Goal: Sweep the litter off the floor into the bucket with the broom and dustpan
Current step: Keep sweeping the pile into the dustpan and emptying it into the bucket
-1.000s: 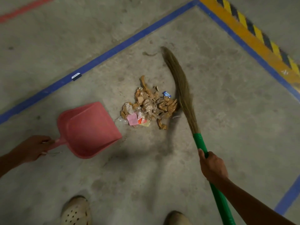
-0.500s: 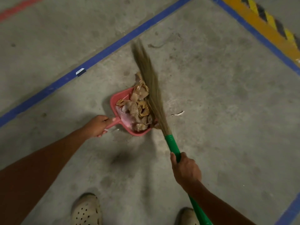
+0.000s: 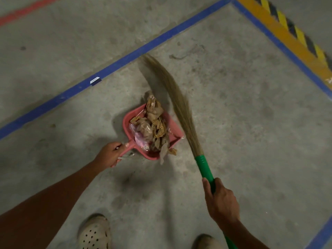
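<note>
The left hand (image 3: pixel 112 155) has its fingers curled round the handle of the pink dustpan (image 3: pixel 174 128). The right hand (image 3: pixel 221 200) is wrapped round the green handle of the grass broom (image 3: pixel 181 112), whose bristles stand just right of the pan's open edge.

The litter (image 3: pixel 154 128), mostly crumpled brown paper and clear wrapper, is heaped in the pan and rises above its rim at the far end. A brown scrap (image 3: pixel 172 151) hangs over the near corner of the lip, half on the concrete floor (image 3: pixel 251 141).

I'd say the gathering is nearly done. The thing now is a short stroke to the left to flick that straggler in. Then tip the pan back toward its handle before lifting, so the tall heap does not slide off, and carry it level.

The bucket is not in view. A small blue-and-white scrap (image 3: pixel 95 81) lies on the blue line, well apart, and may want sweeping too.
</note>
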{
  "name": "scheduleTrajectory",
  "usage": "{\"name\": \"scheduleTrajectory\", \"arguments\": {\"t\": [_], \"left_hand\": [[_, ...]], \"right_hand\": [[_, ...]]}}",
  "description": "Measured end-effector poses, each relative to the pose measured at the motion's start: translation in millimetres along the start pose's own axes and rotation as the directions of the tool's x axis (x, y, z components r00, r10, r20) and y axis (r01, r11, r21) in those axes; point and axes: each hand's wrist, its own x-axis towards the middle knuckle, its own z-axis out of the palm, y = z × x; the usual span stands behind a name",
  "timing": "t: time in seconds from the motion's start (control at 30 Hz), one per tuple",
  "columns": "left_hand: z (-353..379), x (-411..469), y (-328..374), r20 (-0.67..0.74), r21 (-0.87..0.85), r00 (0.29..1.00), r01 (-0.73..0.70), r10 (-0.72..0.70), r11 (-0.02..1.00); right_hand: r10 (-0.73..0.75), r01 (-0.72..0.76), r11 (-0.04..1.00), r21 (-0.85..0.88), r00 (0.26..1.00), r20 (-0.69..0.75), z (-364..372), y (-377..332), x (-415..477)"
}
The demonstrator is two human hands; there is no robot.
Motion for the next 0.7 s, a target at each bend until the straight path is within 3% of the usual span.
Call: {"name": "scheduleTrajectory", "arguments": {"t": [0.17,0.37,0.6,0.7], "left_hand": [[-19.3,-24.1,-20.8,-0.027,-0.001,0.999,0.046,-0.046,0.999],[-34.9,-71.2,-47.0,0.001,-0.074,0.989,0.149,-0.149,0.986],[12.9,-75.8,-33.8,0.010,-0.094,0.984,0.177,-0.177,0.980],[45.6,-59.3,-20.2,-0.011,-0.061,0.994,0.106,-0.107,0.993]], "right_hand": [[0.055,-0.051,0.996,0.071,0.996,-0.066,-12.7,14.3,19.5],[0.173,-0.176,0.982,0.067,0.984,0.051,-20.1,33.0,21.0],[0.200,-0.203,0.979,0.013,0.969,0.143,14.6,22.4,-6.6],[0.163,-0.173,0.984,0.041,0.970,0.178,29.3,15.2,-19.3]]}}
